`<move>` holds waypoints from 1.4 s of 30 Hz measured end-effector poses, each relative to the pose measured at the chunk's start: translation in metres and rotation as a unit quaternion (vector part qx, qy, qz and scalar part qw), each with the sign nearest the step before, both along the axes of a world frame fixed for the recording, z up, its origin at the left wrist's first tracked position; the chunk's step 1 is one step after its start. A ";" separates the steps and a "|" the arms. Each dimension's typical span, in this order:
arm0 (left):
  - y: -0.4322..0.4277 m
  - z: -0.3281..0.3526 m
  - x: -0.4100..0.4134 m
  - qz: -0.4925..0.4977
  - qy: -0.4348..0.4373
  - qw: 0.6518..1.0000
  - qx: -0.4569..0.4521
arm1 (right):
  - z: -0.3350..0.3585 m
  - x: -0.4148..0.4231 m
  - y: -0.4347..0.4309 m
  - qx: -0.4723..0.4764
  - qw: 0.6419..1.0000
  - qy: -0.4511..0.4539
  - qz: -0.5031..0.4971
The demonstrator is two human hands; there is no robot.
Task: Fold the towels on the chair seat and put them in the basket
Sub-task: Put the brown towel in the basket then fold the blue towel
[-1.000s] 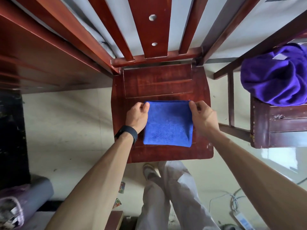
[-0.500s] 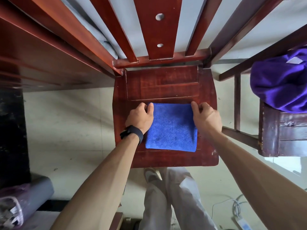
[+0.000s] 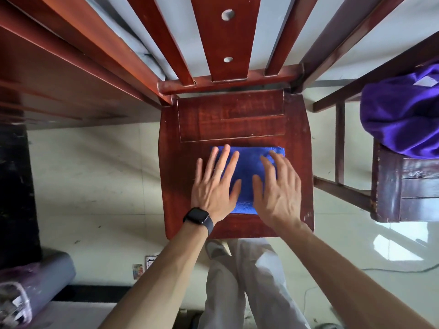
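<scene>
A folded blue towel (image 3: 247, 172) lies flat on the red-brown wooden chair seat (image 3: 230, 117), near its front half. My left hand (image 3: 213, 186), with a black watch on the wrist, lies on the towel's left part with fingers straight and spread. My right hand (image 3: 278, 188) lies flat on the towel's right part, fingers also straight. Both hands cover much of the towel. No basket is in view.
A purple towel (image 3: 401, 115) is heaped on a second dark wooden chair (image 3: 403, 188) at the right. The chair's slatted back (image 3: 225, 39) rises ahead. A wooden table edge (image 3: 59, 74) is at the left. A grey roll (image 3: 47, 279) and cables lie on the floor.
Both hands let go of the towel's far corners and moved onto its top, now lying flat with straight fingers. The towel stays in place on the seat.
</scene>
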State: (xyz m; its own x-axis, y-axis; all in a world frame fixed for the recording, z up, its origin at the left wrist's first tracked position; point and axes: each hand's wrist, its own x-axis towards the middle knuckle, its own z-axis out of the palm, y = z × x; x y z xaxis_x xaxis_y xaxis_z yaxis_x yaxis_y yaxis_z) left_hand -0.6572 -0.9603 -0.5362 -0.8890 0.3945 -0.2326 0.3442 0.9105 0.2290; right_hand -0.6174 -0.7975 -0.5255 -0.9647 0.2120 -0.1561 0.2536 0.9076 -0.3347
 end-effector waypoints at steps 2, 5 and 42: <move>-0.003 -0.008 0.005 0.004 -0.017 1.000 -0.019 | -0.012 0.005 -0.001 0.014 0.998 -0.055 0.039; -0.012 -0.021 0.008 0.008 -0.016 1.000 -0.024 | -0.028 0.010 0.012 0.033 0.993 -0.092 0.058; -0.034 0.053 -0.030 0.439 -0.413 0.722 0.341 | 0.051 0.004 0.072 -0.540 0.735 -0.267 -0.310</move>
